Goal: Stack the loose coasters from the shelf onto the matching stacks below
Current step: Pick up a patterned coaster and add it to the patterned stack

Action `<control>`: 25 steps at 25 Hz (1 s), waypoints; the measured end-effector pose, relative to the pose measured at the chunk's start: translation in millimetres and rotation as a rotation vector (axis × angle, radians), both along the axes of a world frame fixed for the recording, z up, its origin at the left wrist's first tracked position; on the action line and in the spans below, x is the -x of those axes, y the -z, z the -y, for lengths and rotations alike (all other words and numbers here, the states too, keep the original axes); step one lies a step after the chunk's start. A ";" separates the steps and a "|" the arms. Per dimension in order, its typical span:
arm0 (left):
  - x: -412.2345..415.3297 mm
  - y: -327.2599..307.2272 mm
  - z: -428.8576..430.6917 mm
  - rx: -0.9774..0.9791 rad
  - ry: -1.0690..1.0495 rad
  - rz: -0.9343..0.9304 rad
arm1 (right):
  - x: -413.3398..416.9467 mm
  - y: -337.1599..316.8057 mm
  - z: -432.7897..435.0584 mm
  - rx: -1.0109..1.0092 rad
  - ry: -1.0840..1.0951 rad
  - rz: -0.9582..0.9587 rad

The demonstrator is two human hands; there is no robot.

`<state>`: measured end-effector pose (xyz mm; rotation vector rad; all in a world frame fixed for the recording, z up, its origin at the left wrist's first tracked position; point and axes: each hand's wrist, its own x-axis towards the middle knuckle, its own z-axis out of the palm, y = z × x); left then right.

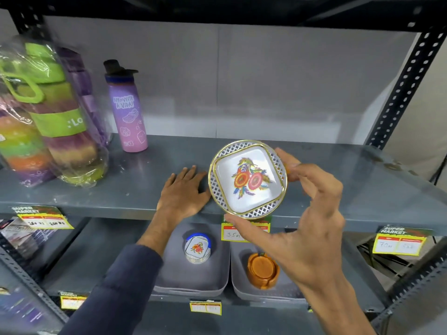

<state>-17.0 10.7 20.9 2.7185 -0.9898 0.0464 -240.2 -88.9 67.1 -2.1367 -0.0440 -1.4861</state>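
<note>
My right hand (312,228) grips a round white coaster (248,178) with a gold rim, lattice edge and orange flower print, holding it up facing me above the front of the grey shelf (338,189). Something orange peeks out behind the coaster at my fingertips; I cannot tell what it is. My left hand (182,192) lies flat, palm down, on the shelf just left of the coaster, fingers apart. Below, a stack of matching floral coasters (197,249) sits in a blue holder inside the left grey tray (193,284). An orange coaster stack (262,267) sits in the right grey tray (238,274).
A purple water bottle (127,110) and plastic-wrapped multicolour bottles (55,122) stand on the shelf's left part. Yellow price tags (398,244) hang on the shelf edges. A black perforated upright (406,83) frames the right side.
</note>
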 end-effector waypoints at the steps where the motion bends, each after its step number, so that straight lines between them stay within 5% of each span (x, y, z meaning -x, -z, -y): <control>1: -2.4 1.3 -0.6 -0.006 0.015 -0.011 | 1.2 8.0 -0.8 -0.021 -0.012 -0.041; 11: -20.8 17.0 6.7 0.146 -0.020 -0.024 | -14.9 180.2 -11.3 -0.239 -0.233 -0.609; 17: -21.5 17.7 6.9 0.172 -0.023 -0.017 | -103.6 277.1 -3.9 -0.222 -0.041 -1.050; 25: -27.4 19.6 8.9 0.200 -0.032 0.038 | -188.5 314.5 -6.4 0.011 0.082 -1.122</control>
